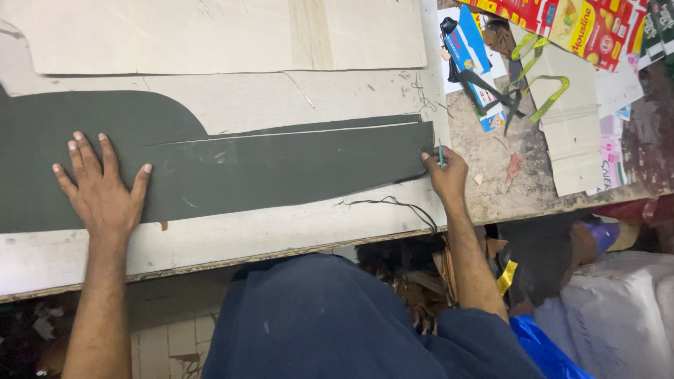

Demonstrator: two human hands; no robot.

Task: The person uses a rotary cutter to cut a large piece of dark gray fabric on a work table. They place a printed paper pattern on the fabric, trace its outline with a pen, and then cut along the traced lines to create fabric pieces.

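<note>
Two hands work: left hand point(102, 188) presses dark sheet point(281, 168) with fingers spread wide; right hand point(446, 172) fingers grip a thin tool point(441, 152).

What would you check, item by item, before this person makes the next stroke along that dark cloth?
1. Left hand flat on the dark cloth, fingers spread: ok.
2. Right hand gripping the thin blue marker at the cloth's right end: ok.
3. Cloth lying flat on the table: ok.
4. Marker tip touching the cloth: cannot tell.
5. Loose thread clear of the cloth edge: not ok, it lies against it.
</note>
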